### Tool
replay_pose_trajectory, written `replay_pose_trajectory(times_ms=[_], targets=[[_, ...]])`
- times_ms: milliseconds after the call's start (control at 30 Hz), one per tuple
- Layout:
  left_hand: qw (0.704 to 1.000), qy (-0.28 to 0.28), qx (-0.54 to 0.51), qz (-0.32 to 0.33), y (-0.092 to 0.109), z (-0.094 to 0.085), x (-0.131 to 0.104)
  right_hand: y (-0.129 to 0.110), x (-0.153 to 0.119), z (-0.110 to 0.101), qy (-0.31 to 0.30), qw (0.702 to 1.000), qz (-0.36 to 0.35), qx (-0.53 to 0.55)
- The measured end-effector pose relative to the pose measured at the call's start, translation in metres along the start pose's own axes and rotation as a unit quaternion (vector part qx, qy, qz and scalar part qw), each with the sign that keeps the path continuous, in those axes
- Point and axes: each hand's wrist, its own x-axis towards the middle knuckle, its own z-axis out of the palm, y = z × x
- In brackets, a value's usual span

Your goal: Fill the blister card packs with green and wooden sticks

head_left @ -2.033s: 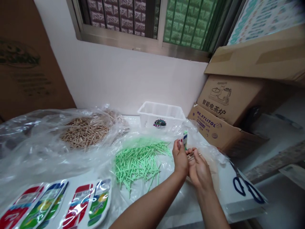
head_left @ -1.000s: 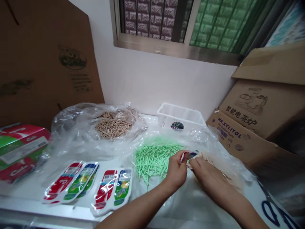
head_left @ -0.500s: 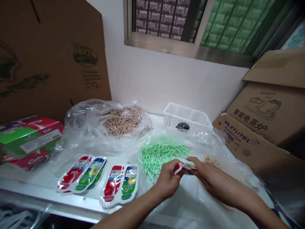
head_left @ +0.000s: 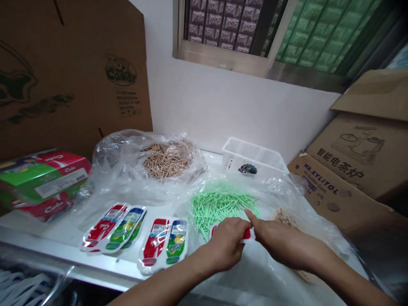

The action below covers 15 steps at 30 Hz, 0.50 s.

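My left hand (head_left: pixel 227 244) is closed around a small red and white packet (head_left: pixel 247 233), in front of the pile of green sticks (head_left: pixel 219 208). At the packet's right end, my right hand (head_left: pixel 277 238) touches it with fingers closed and the index finger pointing up-left. Much of the packet is hidden by the hands. To the left lie red and green bottle-shaped packs (head_left: pixel 164 244), with overlapping similar packs (head_left: pixel 113 227) beside them. Brown sticks (head_left: pixel 165 163) fill a clear plastic bag behind.
A white plastic bin (head_left: pixel 255 159) stands by the wall. More brown sticks (head_left: pixel 287 219) lie right of the green ones. Cardboard boxes (head_left: pixel 344 182) are stacked at right; a large carton (head_left: pixel 76 63) and a red-green box (head_left: pixel 47 174) stand left.
The packet has turned so its red face shows, and its left end now appears left of my left hand. My hands remain together. The whole view has shifted slightly.
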Motion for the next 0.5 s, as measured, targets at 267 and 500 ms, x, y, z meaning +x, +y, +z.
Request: replay_pose_trajectory(times_ms=[267,500], targets=[[0.991,-0.011,-0.068,-0.113,0.001,-0.002,-0.011,-0.008,0.012,-0.021,-0.068,0.986,-0.044,0.148],[0.929,-0.009,-0.331,-0.168,-0.002,0.010,-0.012,-0.016,0.024,0.006,0.019,0.970,0.016,0.241]])
